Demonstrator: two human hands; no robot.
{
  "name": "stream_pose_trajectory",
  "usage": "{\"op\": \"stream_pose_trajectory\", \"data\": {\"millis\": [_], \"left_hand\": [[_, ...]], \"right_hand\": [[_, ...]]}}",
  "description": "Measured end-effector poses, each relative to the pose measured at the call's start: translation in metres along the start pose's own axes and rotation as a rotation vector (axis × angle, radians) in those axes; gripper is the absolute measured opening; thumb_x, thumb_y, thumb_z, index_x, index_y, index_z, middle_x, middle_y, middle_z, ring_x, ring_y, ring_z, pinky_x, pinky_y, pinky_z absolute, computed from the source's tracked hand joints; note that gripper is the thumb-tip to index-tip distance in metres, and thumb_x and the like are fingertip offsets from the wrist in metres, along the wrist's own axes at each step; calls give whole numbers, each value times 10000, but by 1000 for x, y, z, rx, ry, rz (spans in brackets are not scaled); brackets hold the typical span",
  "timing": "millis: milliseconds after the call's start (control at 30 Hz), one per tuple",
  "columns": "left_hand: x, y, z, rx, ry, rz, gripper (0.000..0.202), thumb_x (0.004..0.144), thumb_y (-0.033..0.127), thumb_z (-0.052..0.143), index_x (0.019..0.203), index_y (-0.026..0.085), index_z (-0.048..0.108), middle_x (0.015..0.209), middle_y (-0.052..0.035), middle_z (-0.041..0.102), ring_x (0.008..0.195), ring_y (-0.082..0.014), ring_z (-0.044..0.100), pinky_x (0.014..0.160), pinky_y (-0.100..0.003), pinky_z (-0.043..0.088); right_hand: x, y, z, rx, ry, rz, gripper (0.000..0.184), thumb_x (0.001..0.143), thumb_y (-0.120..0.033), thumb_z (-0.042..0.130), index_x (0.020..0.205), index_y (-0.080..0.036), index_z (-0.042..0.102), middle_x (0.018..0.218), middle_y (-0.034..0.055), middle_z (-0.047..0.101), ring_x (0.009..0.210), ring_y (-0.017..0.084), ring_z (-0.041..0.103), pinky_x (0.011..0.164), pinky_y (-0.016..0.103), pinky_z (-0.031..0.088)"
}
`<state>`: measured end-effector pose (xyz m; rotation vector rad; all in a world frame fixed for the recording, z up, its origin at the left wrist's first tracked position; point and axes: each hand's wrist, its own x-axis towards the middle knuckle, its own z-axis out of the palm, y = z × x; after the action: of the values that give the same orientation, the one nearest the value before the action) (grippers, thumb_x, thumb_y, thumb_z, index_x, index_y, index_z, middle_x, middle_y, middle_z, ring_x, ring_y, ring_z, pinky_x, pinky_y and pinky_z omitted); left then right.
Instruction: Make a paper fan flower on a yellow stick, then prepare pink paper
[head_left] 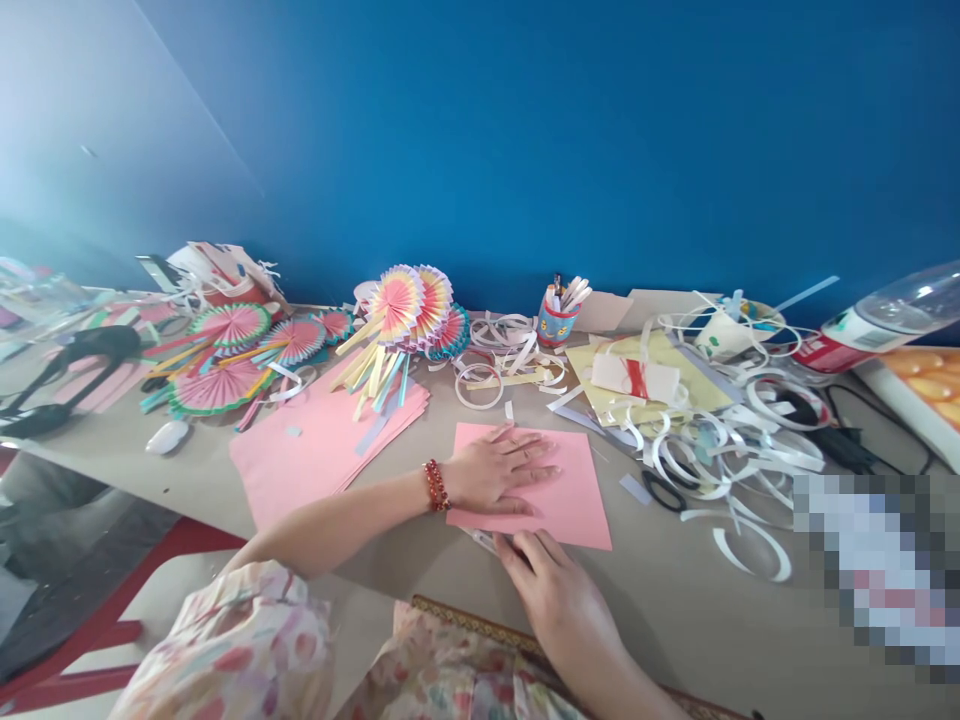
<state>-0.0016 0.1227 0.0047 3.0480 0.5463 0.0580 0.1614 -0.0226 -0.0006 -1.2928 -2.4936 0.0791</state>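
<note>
A single pink paper sheet lies on the grey table in front of me. My left hand, with a red bead bracelet at the wrist, lies flat on the sheet with its fingers stretched out. My right hand is at the sheet's near edge, fingers bent down onto that edge and partly hidden. A thin pale object peeks out under the near left corner; I cannot make out what it is.
A stack of pink sheets lies to the left, with folded paper fans and tassels behind it. White paper strips and rings and black scissors spread to the right. A pen cup stands at the back.
</note>
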Motion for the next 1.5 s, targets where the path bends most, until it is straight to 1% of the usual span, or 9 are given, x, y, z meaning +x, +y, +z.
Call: {"op": "stream_pose_trajectory", "data": {"millis": [267,400,533,633,733,833,1033,1267,1500], "left_hand": [[0,0,-1,-27,17,-2,693,971,593,344,1544,228,206,1616,-102,181,1484,-266,181,1198,-533,84],[-1,0,-1,-66,48,8,698,964,586,382,1541,231,218,1607,-110,219,1476,-279,206,1196,-530,103],[-1,-1,-1,-123,88,28,679,965,574,395,1537,247,235,1594,-106,257,1467,-278,233,1203,-523,81],[-1,-2,-1,-149,77,27,688,960,579,405,1538,248,234,1594,-115,249,1472,-290,221,1204,-531,63],[-1,-2,-2,-179,74,18,678,955,581,419,1530,259,260,1595,-112,242,1473,-292,221,1208,-518,85],[-2,-1,-4,-211,98,11,674,945,575,453,1520,267,286,1589,-105,264,1467,-291,243,1212,-520,95],[-5,-3,-7,-267,162,-42,605,958,443,490,1508,283,295,1546,-72,378,1418,-258,357,1205,-478,211],[-9,-7,-6,-120,298,-377,431,900,376,562,1299,215,536,1304,-114,601,1175,-296,561,1014,-469,446],[-8,1,-10,-83,288,-398,343,876,340,593,1195,212,597,1231,-124,601,1135,-293,550,981,-446,451]], "right_hand": [[16,-25,7,61,-63,-51,317,803,-66,699,1090,-192,648,814,17,633,756,178,588,608,258,430],[16,-22,-12,193,-158,-133,222,848,-154,688,1053,-235,660,835,-3,638,765,168,592,604,237,421],[-6,24,-51,296,-115,92,241,994,-203,463,1116,-270,659,841,-4,644,756,119,623,671,190,463],[-39,74,-73,132,87,210,394,986,-156,345,1255,-261,613,979,59,653,836,142,653,727,218,500],[-67,117,-76,-65,200,260,391,965,-179,382,1270,-257,614,959,73,650,850,174,662,725,252,521],[-74,136,-70,-194,186,267,391,938,-166,389,1221,-255,644,941,79,656,837,208,660,707,299,535],[-41,119,-68,-124,87,278,328,964,-212,427,1225,-240,624,1168,99,632,1068,243,616,839,347,539],[25,116,-63,43,-182,219,444,886,-209,570,1329,-193,537,1371,96,547,1244,257,506,1063,379,406],[78,135,-48,65,-255,215,602,681,-302,760,1236,-159,576,1228,169,602,1131,355,553,945,462,432]]}}
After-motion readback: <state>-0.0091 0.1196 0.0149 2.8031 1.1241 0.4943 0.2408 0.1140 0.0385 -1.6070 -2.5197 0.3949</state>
